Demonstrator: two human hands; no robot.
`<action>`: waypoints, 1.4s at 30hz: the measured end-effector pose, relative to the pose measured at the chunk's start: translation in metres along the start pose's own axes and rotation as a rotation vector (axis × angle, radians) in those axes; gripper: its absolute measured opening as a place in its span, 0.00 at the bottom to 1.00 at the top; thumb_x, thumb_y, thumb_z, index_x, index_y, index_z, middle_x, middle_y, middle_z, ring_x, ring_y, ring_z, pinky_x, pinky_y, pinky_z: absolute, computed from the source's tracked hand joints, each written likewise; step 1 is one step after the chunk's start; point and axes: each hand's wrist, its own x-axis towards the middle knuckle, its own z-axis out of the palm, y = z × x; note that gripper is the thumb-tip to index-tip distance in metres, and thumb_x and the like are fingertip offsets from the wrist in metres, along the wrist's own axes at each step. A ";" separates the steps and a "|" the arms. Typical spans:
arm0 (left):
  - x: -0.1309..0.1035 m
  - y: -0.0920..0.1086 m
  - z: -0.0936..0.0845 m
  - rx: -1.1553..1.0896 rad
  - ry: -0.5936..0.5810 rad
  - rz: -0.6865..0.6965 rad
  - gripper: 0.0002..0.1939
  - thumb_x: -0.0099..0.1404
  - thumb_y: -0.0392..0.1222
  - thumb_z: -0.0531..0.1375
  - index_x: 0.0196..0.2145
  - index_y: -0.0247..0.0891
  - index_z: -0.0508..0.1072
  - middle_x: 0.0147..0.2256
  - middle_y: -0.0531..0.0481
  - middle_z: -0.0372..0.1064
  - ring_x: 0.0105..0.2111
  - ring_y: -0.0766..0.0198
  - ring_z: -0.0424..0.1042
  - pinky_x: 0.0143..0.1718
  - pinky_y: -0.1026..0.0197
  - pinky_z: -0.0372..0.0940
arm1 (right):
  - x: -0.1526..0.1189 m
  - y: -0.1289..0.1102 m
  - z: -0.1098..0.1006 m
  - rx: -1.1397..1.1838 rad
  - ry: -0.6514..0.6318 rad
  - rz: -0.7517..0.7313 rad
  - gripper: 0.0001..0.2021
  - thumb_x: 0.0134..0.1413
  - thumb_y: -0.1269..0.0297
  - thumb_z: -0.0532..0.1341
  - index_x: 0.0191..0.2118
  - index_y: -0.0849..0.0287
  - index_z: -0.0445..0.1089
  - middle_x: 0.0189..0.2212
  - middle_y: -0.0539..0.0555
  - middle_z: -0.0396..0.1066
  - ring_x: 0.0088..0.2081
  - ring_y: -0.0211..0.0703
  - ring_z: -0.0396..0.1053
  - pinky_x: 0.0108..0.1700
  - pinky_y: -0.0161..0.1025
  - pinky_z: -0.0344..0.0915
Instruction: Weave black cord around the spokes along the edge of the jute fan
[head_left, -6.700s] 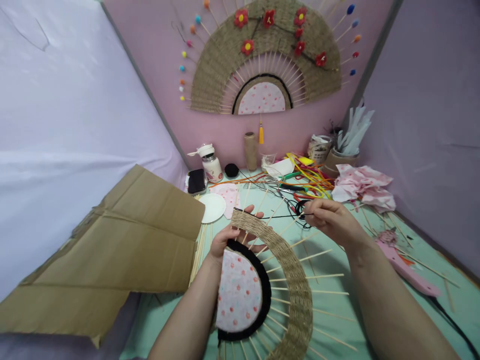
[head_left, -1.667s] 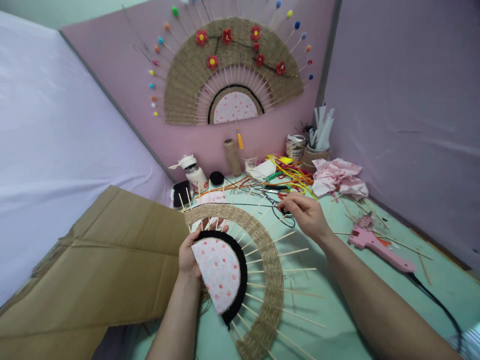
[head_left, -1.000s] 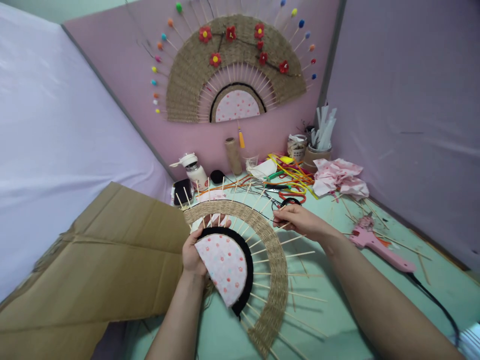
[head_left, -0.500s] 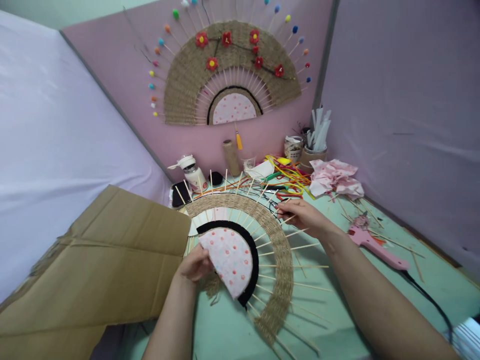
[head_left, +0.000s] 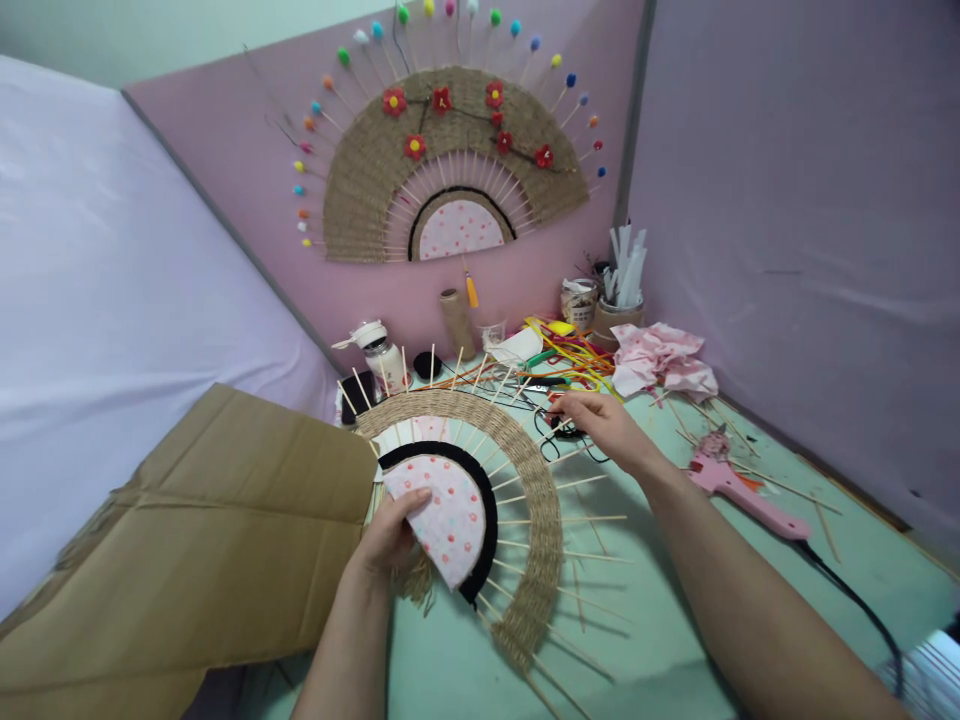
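My left hand [head_left: 391, 530] grips a half-round woven fan [head_left: 546, 505] by its inner pink half-disc with red dots, thumb on the face and fingers hidden behind. A black band edges the half-disc, and thin wooden sticks radiate from it through a tan woven cord strip. At the fan's upper right, my right hand [head_left: 600, 420] is closed in a pinch on a black cord [head_left: 551, 450], whose loops hang around the stick ends. Its fingertips are partly hidden.
Brown cardboard [head_left: 262, 520] stands at the left. A pink glue gun [head_left: 750, 495] with a black cable lies right. Behind are a bottle [head_left: 384, 360], a cardboard tube [head_left: 457, 325], scissors [head_left: 544, 383], coloured strands and crumpled pink cloth [head_left: 664, 360]. A finished-looking fan [head_left: 457, 120] hangs on the pink panel.
The fan has shifted slightly left in view, and my left thumb now lies over the half-disc's face. Loops of black cord show more plainly below my right hand.
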 end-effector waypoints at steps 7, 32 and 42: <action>0.001 0.002 0.003 0.017 0.074 0.016 0.14 0.44 0.36 0.68 0.31 0.30 0.74 0.25 0.45 0.75 0.23 0.59 0.73 0.26 0.62 0.69 | -0.002 0.005 0.002 -0.155 0.282 -0.217 0.14 0.55 0.54 0.56 0.33 0.60 0.72 0.30 0.54 0.70 0.32 0.41 0.66 0.35 0.37 0.61; 0.004 -0.012 0.004 -0.143 0.083 0.095 0.18 0.44 0.40 0.68 0.35 0.35 0.74 0.33 0.41 0.76 0.36 0.48 0.75 0.41 0.49 0.69 | -0.004 -0.002 0.006 0.674 -0.174 0.184 0.33 0.51 0.36 0.47 0.26 0.60 0.78 0.29 0.59 0.72 0.31 0.43 0.65 0.35 0.39 0.62; 0.005 -0.009 0.007 -0.152 0.151 0.155 0.16 0.42 0.40 0.69 0.31 0.33 0.75 0.31 0.44 0.76 0.31 0.54 0.75 0.35 0.57 0.71 | -0.002 0.001 0.005 0.664 -0.124 0.238 0.30 0.50 0.38 0.51 0.26 0.61 0.77 0.29 0.58 0.72 0.29 0.39 0.64 0.31 0.35 0.59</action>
